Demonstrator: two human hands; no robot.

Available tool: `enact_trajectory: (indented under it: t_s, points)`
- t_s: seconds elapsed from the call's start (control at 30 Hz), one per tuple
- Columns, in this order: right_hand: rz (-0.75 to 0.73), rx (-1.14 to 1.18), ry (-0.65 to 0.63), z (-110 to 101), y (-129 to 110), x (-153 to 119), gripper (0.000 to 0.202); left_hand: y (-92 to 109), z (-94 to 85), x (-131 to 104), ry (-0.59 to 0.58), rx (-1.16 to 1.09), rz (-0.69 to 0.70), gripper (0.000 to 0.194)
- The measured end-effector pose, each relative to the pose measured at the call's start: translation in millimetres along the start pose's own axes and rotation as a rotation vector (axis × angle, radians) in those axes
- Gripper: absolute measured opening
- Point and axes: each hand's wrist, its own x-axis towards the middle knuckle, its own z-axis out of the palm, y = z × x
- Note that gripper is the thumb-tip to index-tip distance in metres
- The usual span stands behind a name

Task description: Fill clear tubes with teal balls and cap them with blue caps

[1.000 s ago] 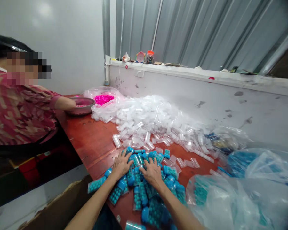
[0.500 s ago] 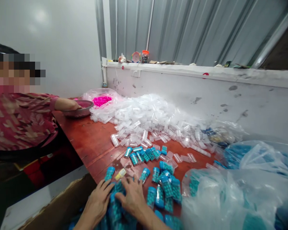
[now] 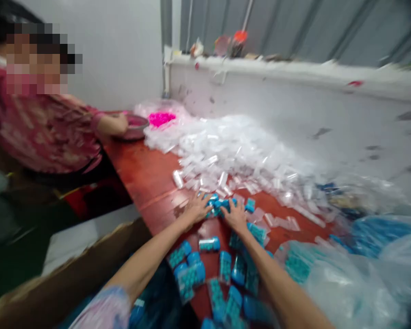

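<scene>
Red table (image 3: 137, 164), blue-capped bottles (image 3: 225, 267) of teal beads (image 3: 207, 246), both hands (image 3: 237, 215) touching some.

From my end this looks like a small packing workshop, folks: I've got a scuffed red worktable (image 3: 147, 169), a massive heap of clear plastic tubes (image 3: 239, 148), loose blue-capped bead tubes (image 3: 208, 244), a cardboard box (image 3: 89, 258) alongside, a co-worker (image 3: 44, 132) at a bowl (image 3: 135, 133), and ribbed metal panels (image 3: 294, 27) above a blotchy wall (image 3: 281, 105).
</scene>
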Motion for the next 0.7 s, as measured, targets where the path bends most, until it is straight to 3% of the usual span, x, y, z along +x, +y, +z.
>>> enact_trajectory:
  t_s: [0.1,0.2,0.33,0.53,0.7]
  points:
    - [-0.008,-0.033,-0.007,11,2,-6,0.056,10,18.6,6,-0.063,-0.004,-0.08,0.041]
    - [-0.031,-0.026,-0.007,19,-5,-18,0.056,13,24.6,-10,-0.065,0.057,-0.08,0.04]
    - [-0.042,-0.023,-0.028,27,-19,-45,0.056,11,12.2,-43,-0.106,0.091,-0.065,0.043]
    - [-0.233,-0.126,0.035,32,-37,-76,0.049,10,-5.6,-77,-0.092,0.089,-0.133,0.041]
    - [-0.318,-0.034,-0.09,35,-49,-89,0.049,7,-13.3,-99,-0.07,0.09,-0.148,0.039]
